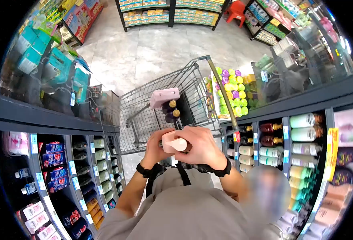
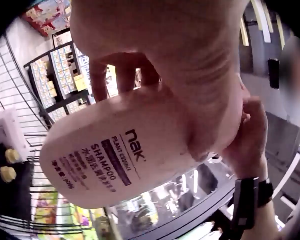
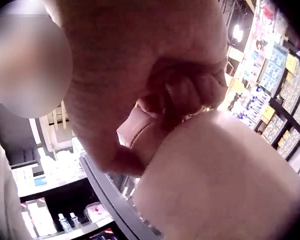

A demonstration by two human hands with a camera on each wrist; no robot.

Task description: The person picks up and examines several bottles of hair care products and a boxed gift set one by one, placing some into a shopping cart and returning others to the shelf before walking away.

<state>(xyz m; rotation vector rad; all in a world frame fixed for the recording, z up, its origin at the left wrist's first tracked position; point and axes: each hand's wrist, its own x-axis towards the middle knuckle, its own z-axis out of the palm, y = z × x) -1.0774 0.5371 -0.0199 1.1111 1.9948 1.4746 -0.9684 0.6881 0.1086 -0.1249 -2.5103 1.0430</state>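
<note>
A pale pink shampoo bottle with dark printing is held in front of the body, its light top facing up toward the head camera. The left hand grips the bottle's body from the side. On the other side, the right hand curls its fingers round the bottle's upper end, close to the neck. Below and ahead of both hands stands a wire shopping cart. Inside it are a pink box and dark bottles with gold caps.
Shelves of bottles flank the right side, and shelves of boxes and bottles the left. Beyond the cart's handle is a display of green and purple round items. A red stool stands far off on the grey floor.
</note>
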